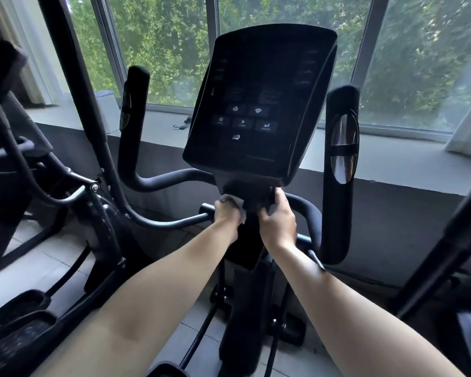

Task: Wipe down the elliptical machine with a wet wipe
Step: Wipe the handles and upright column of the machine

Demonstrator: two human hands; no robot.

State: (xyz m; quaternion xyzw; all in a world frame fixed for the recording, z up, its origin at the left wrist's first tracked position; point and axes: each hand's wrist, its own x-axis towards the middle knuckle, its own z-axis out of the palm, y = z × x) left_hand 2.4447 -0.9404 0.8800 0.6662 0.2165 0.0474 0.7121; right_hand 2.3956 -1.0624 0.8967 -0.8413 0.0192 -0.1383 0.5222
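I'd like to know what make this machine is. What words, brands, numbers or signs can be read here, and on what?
Words, brands, numbers: none readable.
Console buttons, symbols only: up arrow, down arrow, play triangle, return arrow.
Tiny captions under the buttons and markings down both console edges: too blurred to read.

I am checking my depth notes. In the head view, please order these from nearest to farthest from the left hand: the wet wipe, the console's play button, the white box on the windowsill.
1. wet wipe, held in the left hand, under the console.
2. play button, above it, on the console face.
3. white box, far back-left, on the windowsill.
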